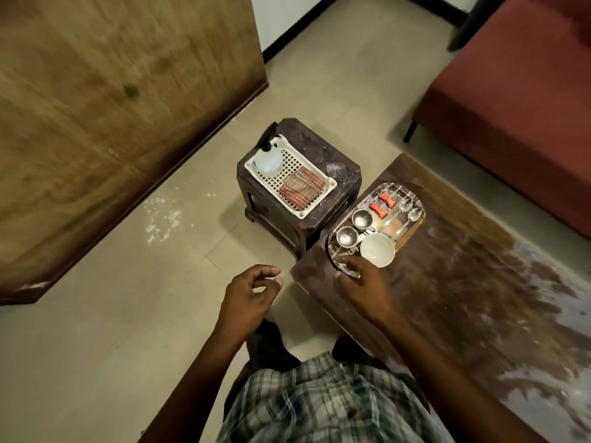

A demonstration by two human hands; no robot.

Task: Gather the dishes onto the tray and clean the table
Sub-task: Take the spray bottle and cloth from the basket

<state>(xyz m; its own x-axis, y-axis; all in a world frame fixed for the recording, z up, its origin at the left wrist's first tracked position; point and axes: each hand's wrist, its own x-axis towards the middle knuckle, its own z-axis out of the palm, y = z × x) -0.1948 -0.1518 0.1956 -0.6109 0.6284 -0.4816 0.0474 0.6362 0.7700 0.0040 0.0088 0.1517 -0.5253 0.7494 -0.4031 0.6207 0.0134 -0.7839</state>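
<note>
A steel tray (403, 235) lies at the near left corner of the dark wooden table (463, 282). On it stand two steel cups (361, 218) (347, 235), a white bowl (377, 250), two spoons (409, 211) and two red wrappers (379, 208). My right hand (361, 289) is at the tray's near rim, fingers closed on its edge. My left hand (249, 295) hovers over the floor just left of the table corner, fingers loosely apart and holding nothing.
A dark plastic stool (339, 174) stands left of the table. It carries a white basket (331, 183) with a spray bottle (268, 159) and a folded striped cloth (300, 188). A red sofa (511, 107) runs behind the table, a wooden panel (112, 123) at left.
</note>
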